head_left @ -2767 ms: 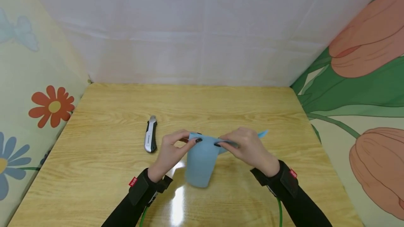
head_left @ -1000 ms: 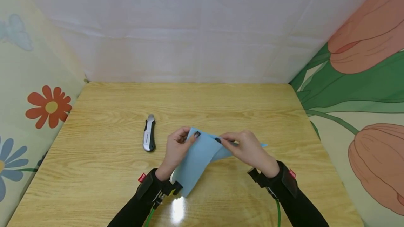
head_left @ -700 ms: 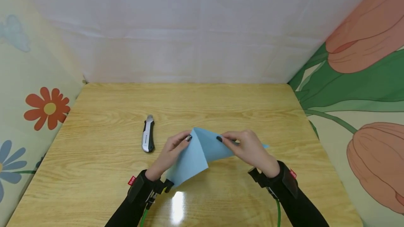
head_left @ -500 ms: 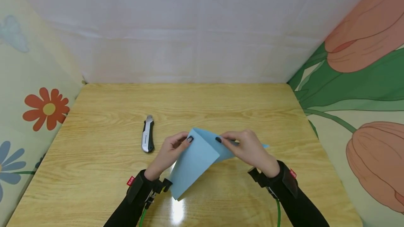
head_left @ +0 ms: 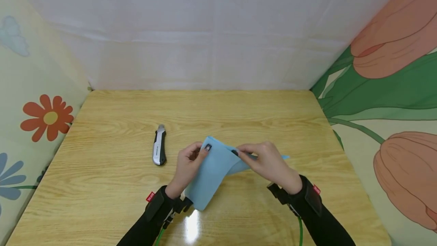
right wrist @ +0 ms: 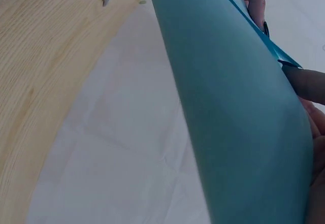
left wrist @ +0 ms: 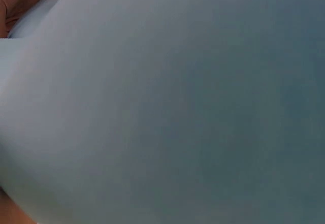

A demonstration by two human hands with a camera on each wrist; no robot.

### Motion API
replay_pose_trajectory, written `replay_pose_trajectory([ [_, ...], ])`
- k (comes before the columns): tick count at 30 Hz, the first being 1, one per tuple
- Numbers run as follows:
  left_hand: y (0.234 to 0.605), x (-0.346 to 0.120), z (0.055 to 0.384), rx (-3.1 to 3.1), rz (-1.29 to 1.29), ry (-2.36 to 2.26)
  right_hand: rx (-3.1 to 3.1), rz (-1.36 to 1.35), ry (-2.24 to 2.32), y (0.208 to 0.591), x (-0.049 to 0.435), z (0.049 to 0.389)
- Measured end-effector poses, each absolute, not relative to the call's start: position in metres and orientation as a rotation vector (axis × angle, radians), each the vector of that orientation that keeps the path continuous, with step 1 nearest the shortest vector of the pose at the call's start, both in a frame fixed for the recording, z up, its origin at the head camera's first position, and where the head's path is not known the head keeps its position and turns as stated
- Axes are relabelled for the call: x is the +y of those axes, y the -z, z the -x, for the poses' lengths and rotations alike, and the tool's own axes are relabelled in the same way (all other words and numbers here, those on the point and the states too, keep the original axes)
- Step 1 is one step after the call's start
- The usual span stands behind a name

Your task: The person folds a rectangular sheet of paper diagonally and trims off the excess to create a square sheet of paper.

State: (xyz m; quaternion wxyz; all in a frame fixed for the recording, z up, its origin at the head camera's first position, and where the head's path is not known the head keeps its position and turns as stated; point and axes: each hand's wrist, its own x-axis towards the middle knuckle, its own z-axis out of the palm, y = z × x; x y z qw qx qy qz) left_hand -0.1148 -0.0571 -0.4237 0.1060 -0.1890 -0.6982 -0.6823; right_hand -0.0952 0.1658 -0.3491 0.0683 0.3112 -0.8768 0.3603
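A folded sheet of light blue paper (head_left: 209,177) is held up over the middle of the table, one flap hanging down toward the front. My left hand (head_left: 187,164) pinches its upper left corner, thumb in front. Farther along the top edge, my right hand (head_left: 268,162) pinches the paper between thumb and fingers; a thin blue tip pokes out beyond that hand. The blue paper (left wrist: 167,107) fills nearly the whole left wrist view. In the right wrist view the paper (right wrist: 233,112) curves down from the pinching fingers. Most of the left fingers are behind the sheet.
A silver and black utility knife (head_left: 159,146) lies on the wooden table (head_left: 112,185), left of the left hand. White cloth (head_left: 211,29) hangs behind the table. Flower-patterned cloths (head_left: 392,105) stand at both sides. Green cables run from both wrist cameras.
The hanging flap has swung and opened out twice, now drooping in a curve toward the front left. My left hand has turned and shifted slightly at the corner. The right hand has barely moved.
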Motion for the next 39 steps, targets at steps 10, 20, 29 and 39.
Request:
replay_pose_trajectory([
  [10, 0.4243, -0.0529, 0.1146, -2.053, 0.425, 2.028, -2.673, -0.918, -1.101, 0.3492, 0.1659, 0.0960],
  [20, 0.4216, -0.0517, 0.1123, -2.019, 0.387, 2.015, -2.685, -0.971, -1.087, 0.3490, 0.1659, 0.0966],
  [29, 0.4204, -0.0501, 0.1099, -1.990, 0.371, 1.984, -2.645, -1.013, -1.026, 0.3499, 0.1667, 0.0965],
  [39, 0.4236, -0.0593, 0.1148, -2.048, 0.629, 1.976, -2.640, -0.987, -0.976, 0.3496, 0.1694, 0.0991],
])
